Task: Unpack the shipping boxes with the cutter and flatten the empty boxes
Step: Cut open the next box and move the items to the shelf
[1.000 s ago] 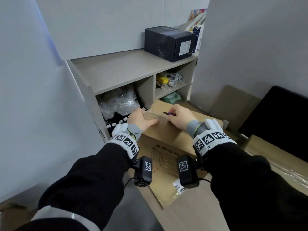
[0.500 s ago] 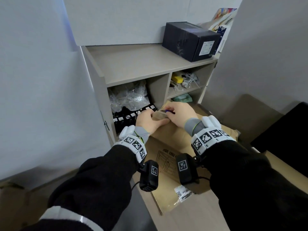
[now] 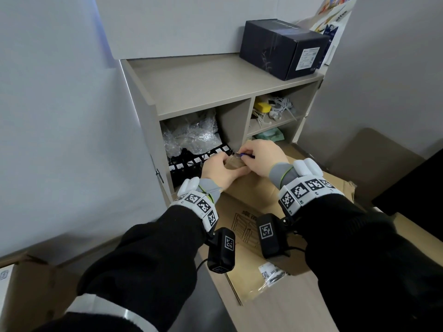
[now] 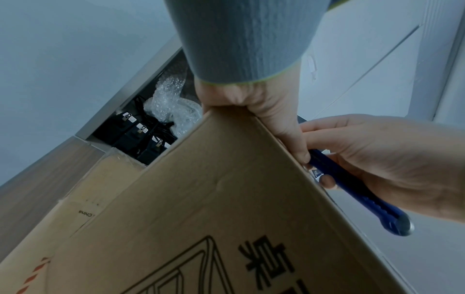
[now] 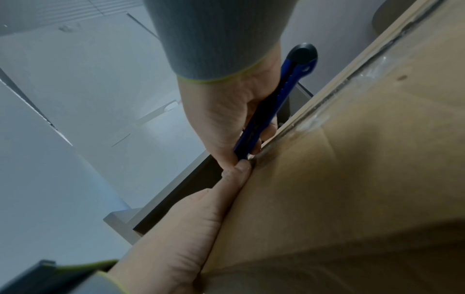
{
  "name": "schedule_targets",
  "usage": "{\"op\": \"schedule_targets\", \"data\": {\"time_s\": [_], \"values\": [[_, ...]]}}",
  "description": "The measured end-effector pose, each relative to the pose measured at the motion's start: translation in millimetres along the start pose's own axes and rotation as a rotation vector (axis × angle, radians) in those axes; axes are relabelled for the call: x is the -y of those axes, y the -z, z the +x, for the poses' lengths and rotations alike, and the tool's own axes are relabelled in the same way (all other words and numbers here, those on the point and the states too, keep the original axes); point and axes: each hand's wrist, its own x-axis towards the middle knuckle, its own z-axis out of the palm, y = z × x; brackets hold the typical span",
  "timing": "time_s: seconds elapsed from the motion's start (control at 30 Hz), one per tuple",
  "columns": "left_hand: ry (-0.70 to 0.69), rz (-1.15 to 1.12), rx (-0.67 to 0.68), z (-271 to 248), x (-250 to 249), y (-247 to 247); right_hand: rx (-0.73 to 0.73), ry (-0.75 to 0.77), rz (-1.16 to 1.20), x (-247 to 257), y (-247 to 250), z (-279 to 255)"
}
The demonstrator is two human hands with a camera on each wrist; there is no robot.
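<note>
Shelf cubby (image 3: 233,123): bubble wrap (image 3: 191,135), plugs (image 3: 189,164); cutter (image 4: 372,202) at box (image 3: 251,195).

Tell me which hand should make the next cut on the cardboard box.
Right. The right hand grips the blue cutter with its tip at the taped seam, while the left hand holds the cardboard box by its edge, bracing it.

Grips a blue cutter (image 5: 281,89) in the right hand (image 5: 221,119) at centre, butt end toward 1 o'clock, nose down against the top edge of the cardboard box (image 5: 352,189). Lays the left hand (image 5: 176,238), entering from 7 o'clock, along that same edge, thumb tip touching the right hand beside the cutter's nose. Runs clear tape (image 5: 312,119) along the box seam toward 1 o'clock. Wears a grey cuff (image 5: 214,39) at 12 o'clock.
</note>
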Motion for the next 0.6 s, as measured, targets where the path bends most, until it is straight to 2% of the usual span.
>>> {"op": "schedule_targets", "data": {"time_s": [0.27,0.6], "values": [[-0.029,-0.009,-0.005,-0.1,2.4,0.4,-0.012,0.044,-0.041,1.1,-3.7,-2.4],[-0.066,0.067,-0.014,-0.1,2.2,-0.6,0.058,0.054,-0.078,-3.0,-1.1,-6.9]]}}
